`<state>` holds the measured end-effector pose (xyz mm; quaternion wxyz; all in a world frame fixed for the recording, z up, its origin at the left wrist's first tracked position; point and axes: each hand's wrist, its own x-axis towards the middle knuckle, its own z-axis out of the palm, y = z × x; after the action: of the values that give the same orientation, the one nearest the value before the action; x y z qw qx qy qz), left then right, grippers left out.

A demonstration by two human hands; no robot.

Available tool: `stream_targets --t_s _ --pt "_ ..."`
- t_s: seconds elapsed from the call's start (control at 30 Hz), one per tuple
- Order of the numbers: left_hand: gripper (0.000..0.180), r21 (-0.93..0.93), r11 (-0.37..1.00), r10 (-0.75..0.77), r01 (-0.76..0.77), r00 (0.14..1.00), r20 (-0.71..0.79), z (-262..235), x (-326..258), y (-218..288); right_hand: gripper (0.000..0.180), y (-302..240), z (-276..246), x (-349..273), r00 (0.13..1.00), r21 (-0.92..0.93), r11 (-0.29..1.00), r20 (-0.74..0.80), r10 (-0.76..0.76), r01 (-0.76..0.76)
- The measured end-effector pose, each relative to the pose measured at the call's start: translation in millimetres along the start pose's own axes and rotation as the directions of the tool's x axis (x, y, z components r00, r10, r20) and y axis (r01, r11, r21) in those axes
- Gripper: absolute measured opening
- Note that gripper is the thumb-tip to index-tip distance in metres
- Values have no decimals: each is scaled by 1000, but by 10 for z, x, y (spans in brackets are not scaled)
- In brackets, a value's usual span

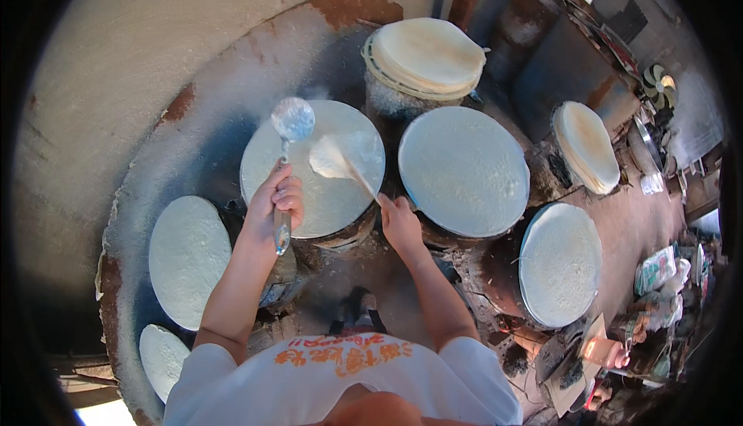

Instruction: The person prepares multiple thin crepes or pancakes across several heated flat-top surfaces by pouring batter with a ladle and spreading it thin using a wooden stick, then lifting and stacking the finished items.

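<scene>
My left hand (277, 200) is wrapped round the handle of a metal ladle (292, 119), whose round bowl points away from me over the left part of a griddle. A disc of pale batter (309, 201) covers that griddle. From the right, my right hand (401, 225) grips the thin handle of a scraper (357, 176). Its head rests on or just above the batter and looks coated white, so its exact shape is unclear. Just to the right of it lies another pale disc (464, 172) on its own round griddle.
More batter-covered rounds stand at the left (190, 262), lower left (162, 362) and right (560, 265). Stacks of thin flatbreads sit at the back (429, 51) and right (586, 146). A fan (659, 85) and clutter line the far right; a curved, powdery ledge (209, 109) borders the left.
</scene>
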<state>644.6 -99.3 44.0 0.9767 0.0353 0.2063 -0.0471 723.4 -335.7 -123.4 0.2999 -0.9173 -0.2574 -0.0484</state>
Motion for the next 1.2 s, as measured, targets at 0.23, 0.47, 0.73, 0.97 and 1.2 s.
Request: stream_targets --t_s 0.23,0.47,0.73,0.97,1.2 --pt "21 45 992 121 -118 989 -81 -267 123 -100 29 -22 -151 -639 970 156 975 -159 182 -157" --pt "22 26 913 403 -406 891 -210 -936 314 -1101 25 -517 366 -684 938 622 710 300 173 -330" --pt "33 -751 659 440 42 789 429 -599 -592 -1359 37 30 134 120 974 563 813 227 22 -150" --pt "40 -491 849 503 -196 588 634 -1425 -2509 -2206 31 -95 -80 -459 892 492 846 261 -369 206" --pt "38 -457 -215 977 -863 -191 -98 -2344 -5155 -4244 39 -70 -87 -2307 601 593 801 670 -436 -80"
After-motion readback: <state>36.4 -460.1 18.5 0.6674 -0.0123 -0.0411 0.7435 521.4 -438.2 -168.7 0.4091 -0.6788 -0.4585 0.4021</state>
